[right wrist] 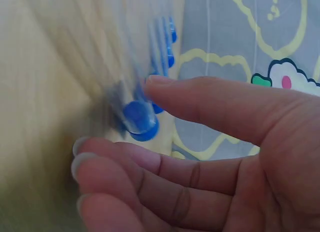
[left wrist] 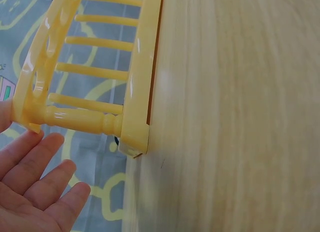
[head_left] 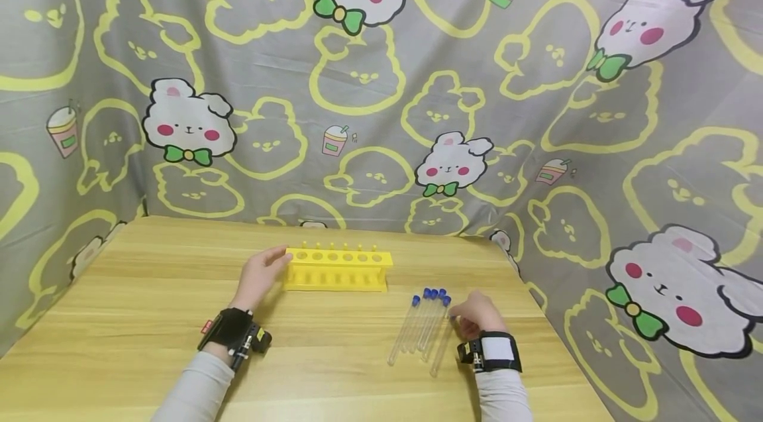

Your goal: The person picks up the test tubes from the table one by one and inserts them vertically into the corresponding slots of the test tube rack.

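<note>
At its left end, the yellow test tube rack [head_left: 341, 263] is pinched by my left hand [head_left: 260, 278]. In the left wrist view the thumb lies against the rack's [left wrist: 137, 86] top plate and the index fingertip touches its corner, while the other fingers [left wrist: 47, 179] spread loosely. Several clear test tubes [head_left: 440, 336] with blue caps lie on the table. My right hand [head_left: 478, 313] is beside the rightmost tube's cap end. In the right wrist view a blue cap [right wrist: 144, 134] sits between thumb and bent fingers [right wrist: 107, 177], with a gap below it; thumb contact cannot be told.
The wooden table [head_left: 334, 356] carries the rack and the tubes. A grey curtain [head_left: 375, 177] with cartoon prints hangs behind the table and along both sides. Thin pegs [head_left: 346, 246] rise along the rack's back. Each wrist wears a strapped camera [head_left: 260, 338].
</note>
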`<move>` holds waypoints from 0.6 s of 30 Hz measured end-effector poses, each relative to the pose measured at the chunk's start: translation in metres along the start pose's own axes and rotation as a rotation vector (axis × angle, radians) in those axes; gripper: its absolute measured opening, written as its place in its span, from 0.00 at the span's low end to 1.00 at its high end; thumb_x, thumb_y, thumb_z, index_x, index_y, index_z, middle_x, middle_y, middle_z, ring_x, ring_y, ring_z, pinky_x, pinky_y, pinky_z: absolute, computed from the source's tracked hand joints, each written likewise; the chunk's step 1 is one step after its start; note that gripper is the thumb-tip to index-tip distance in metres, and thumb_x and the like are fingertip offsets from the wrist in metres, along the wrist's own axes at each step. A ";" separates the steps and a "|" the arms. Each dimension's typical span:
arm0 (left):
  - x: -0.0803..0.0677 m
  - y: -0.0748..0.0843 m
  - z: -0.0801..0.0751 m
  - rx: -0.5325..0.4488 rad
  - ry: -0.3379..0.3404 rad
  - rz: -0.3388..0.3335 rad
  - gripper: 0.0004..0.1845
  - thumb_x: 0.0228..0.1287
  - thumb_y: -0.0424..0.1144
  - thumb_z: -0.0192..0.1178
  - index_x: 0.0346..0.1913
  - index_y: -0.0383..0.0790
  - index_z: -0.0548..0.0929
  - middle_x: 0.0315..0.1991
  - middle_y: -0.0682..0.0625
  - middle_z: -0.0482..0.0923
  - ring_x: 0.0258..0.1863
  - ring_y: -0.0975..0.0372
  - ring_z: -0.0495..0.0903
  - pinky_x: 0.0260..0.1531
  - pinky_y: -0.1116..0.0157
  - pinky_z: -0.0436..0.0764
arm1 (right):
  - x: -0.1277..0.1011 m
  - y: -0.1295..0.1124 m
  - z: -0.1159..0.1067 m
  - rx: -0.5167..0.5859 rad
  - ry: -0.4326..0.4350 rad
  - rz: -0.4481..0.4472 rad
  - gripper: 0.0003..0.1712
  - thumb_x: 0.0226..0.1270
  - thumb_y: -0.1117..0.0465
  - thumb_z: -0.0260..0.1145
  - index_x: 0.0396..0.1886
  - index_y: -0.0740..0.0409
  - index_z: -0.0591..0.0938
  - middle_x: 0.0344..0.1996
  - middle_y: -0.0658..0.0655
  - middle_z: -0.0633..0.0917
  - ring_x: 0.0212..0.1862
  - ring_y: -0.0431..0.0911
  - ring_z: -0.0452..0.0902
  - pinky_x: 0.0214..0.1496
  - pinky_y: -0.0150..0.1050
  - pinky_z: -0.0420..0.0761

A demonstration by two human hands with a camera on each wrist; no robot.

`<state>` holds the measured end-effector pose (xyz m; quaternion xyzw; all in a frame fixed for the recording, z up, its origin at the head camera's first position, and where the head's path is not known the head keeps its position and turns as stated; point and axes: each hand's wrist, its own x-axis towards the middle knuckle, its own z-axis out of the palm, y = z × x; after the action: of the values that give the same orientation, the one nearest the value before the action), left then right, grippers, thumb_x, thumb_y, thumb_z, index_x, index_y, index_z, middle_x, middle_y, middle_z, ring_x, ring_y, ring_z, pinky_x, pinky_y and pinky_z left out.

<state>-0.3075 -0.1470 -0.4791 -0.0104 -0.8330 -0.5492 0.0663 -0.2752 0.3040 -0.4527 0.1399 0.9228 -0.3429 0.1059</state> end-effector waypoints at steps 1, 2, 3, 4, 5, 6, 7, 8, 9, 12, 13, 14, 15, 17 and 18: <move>0.000 0.000 0.000 -0.003 0.000 0.000 0.31 0.71 0.54 0.54 0.67 0.35 0.71 0.67 0.36 0.70 0.68 0.43 0.67 0.69 0.46 0.66 | 0.001 0.001 0.001 -0.005 0.000 0.001 0.14 0.56 0.62 0.69 0.30 0.72 0.79 0.15 0.60 0.82 0.16 0.47 0.78 0.19 0.38 0.82; 0.000 -0.001 0.001 -0.004 -0.001 -0.001 0.31 0.71 0.54 0.54 0.67 0.36 0.71 0.67 0.36 0.71 0.68 0.43 0.67 0.69 0.46 0.66 | 0.001 0.001 0.002 -0.007 0.000 -0.001 0.14 0.56 0.62 0.69 0.29 0.72 0.79 0.15 0.61 0.82 0.16 0.48 0.79 0.19 0.39 0.83; 0.000 -0.001 0.001 -0.008 -0.001 0.000 0.31 0.71 0.54 0.54 0.67 0.36 0.71 0.67 0.36 0.70 0.68 0.43 0.67 0.69 0.46 0.66 | 0.002 0.001 0.003 -0.008 -0.002 0.002 0.14 0.55 0.62 0.69 0.29 0.71 0.78 0.15 0.62 0.82 0.16 0.48 0.80 0.19 0.39 0.83; 0.000 -0.001 0.001 -0.011 -0.001 0.000 0.31 0.71 0.54 0.54 0.67 0.36 0.71 0.67 0.36 0.70 0.69 0.43 0.67 0.69 0.46 0.67 | 0.002 0.001 0.003 -0.012 -0.005 0.007 0.14 0.56 0.62 0.69 0.29 0.71 0.78 0.15 0.62 0.83 0.17 0.48 0.80 0.19 0.39 0.83; 0.000 -0.001 0.001 -0.014 -0.001 -0.001 0.31 0.71 0.55 0.54 0.67 0.36 0.71 0.67 0.36 0.70 0.69 0.43 0.67 0.69 0.46 0.66 | 0.002 0.000 0.004 -0.014 -0.008 0.011 0.14 0.56 0.62 0.69 0.28 0.71 0.78 0.15 0.62 0.83 0.17 0.48 0.80 0.20 0.40 0.84; 0.000 -0.001 0.001 -0.016 -0.002 -0.001 0.31 0.71 0.55 0.54 0.67 0.36 0.71 0.67 0.36 0.70 0.69 0.43 0.67 0.69 0.46 0.66 | 0.002 0.000 0.004 -0.011 -0.011 0.013 0.13 0.57 0.62 0.69 0.28 0.71 0.78 0.16 0.63 0.83 0.17 0.49 0.81 0.20 0.40 0.84; 0.000 -0.001 0.001 -0.017 -0.003 -0.002 0.31 0.71 0.55 0.54 0.67 0.36 0.71 0.67 0.36 0.70 0.69 0.43 0.67 0.69 0.46 0.66 | 0.001 -0.001 0.005 -0.008 -0.015 0.016 0.13 0.57 0.63 0.69 0.27 0.71 0.79 0.16 0.63 0.83 0.17 0.49 0.81 0.21 0.40 0.85; 0.000 -0.001 0.001 -0.017 -0.003 -0.002 0.32 0.71 0.55 0.54 0.67 0.36 0.71 0.67 0.36 0.70 0.69 0.43 0.67 0.69 0.46 0.66 | 0.001 -0.001 0.005 -0.008 -0.018 0.022 0.13 0.58 0.62 0.69 0.27 0.70 0.79 0.16 0.63 0.83 0.17 0.49 0.81 0.21 0.40 0.85; -0.001 -0.001 0.001 -0.019 -0.005 -0.002 0.32 0.71 0.55 0.54 0.67 0.36 0.71 0.67 0.36 0.70 0.69 0.43 0.66 0.70 0.46 0.66 | 0.002 -0.001 0.005 -0.012 -0.021 0.028 0.13 0.58 0.62 0.68 0.28 0.70 0.78 0.17 0.63 0.83 0.18 0.48 0.81 0.22 0.40 0.85; -0.001 0.000 0.000 -0.016 -0.004 -0.005 0.32 0.71 0.56 0.53 0.67 0.36 0.71 0.68 0.37 0.70 0.69 0.43 0.66 0.70 0.46 0.66 | 0.003 -0.001 0.005 -0.005 -0.021 0.033 0.13 0.59 0.62 0.68 0.28 0.71 0.78 0.17 0.64 0.83 0.18 0.49 0.82 0.23 0.41 0.85; -0.001 0.000 0.000 -0.015 -0.003 -0.007 0.31 0.71 0.55 0.53 0.67 0.36 0.71 0.68 0.37 0.70 0.69 0.43 0.66 0.70 0.46 0.66 | 0.004 0.000 0.004 0.000 -0.021 0.034 0.13 0.59 0.62 0.68 0.29 0.71 0.78 0.17 0.64 0.84 0.18 0.49 0.82 0.23 0.41 0.85; -0.001 0.000 0.000 -0.013 -0.004 -0.007 0.31 0.71 0.55 0.53 0.67 0.36 0.71 0.68 0.37 0.70 0.69 0.43 0.66 0.70 0.46 0.66 | 0.004 0.000 0.004 0.003 -0.017 0.038 0.13 0.58 0.62 0.68 0.29 0.71 0.78 0.17 0.63 0.84 0.18 0.48 0.82 0.22 0.41 0.85; -0.001 0.001 0.000 -0.011 -0.003 -0.008 0.31 0.71 0.55 0.53 0.67 0.36 0.71 0.68 0.37 0.70 0.69 0.43 0.66 0.70 0.46 0.66 | 0.005 0.001 0.004 0.002 -0.018 0.039 0.13 0.59 0.62 0.68 0.30 0.71 0.78 0.17 0.63 0.84 0.18 0.48 0.82 0.22 0.40 0.85; -0.001 0.001 0.000 -0.009 0.000 -0.010 0.30 0.71 0.54 0.54 0.67 0.37 0.72 0.67 0.37 0.70 0.69 0.43 0.66 0.69 0.46 0.66 | 0.005 0.001 0.003 0.016 -0.011 0.043 0.13 0.58 0.63 0.67 0.31 0.72 0.79 0.16 0.62 0.84 0.18 0.48 0.82 0.22 0.40 0.85; -0.002 0.001 0.000 -0.008 0.001 -0.011 0.30 0.71 0.54 0.54 0.67 0.37 0.72 0.67 0.37 0.70 0.69 0.43 0.67 0.69 0.46 0.66 | 0.005 0.001 0.002 0.025 -0.006 0.045 0.13 0.58 0.63 0.67 0.32 0.72 0.79 0.16 0.62 0.84 0.17 0.48 0.82 0.21 0.40 0.85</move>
<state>-0.3058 -0.1465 -0.4779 -0.0058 -0.8310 -0.5527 0.0635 -0.2796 0.3048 -0.4566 0.1611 0.9148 -0.3522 0.1145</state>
